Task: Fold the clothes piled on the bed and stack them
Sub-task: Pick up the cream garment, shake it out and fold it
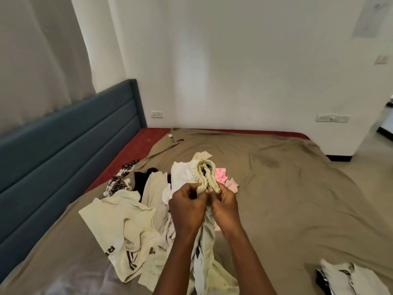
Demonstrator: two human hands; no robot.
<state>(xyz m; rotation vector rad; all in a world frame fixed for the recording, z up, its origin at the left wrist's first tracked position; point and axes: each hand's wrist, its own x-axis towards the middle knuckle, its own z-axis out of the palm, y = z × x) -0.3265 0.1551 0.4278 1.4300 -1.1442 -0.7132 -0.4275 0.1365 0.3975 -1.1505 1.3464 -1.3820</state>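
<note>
On bed [287, 188], L hand [187, 211] & R hand [225, 207] pinch pale garment [207, 237], long axis near-far.

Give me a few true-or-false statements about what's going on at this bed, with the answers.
1. The left hand and right hand both grip one pale garment. True.
2. The headboard is red. False: it is blue; the red strip beside it is the bare mattress.
3. A pink item lies in the pile. True.
4. The folded stack sits against the headboard. False: it lies at the near right corner of the view, on the side away from the headboard.
</note>
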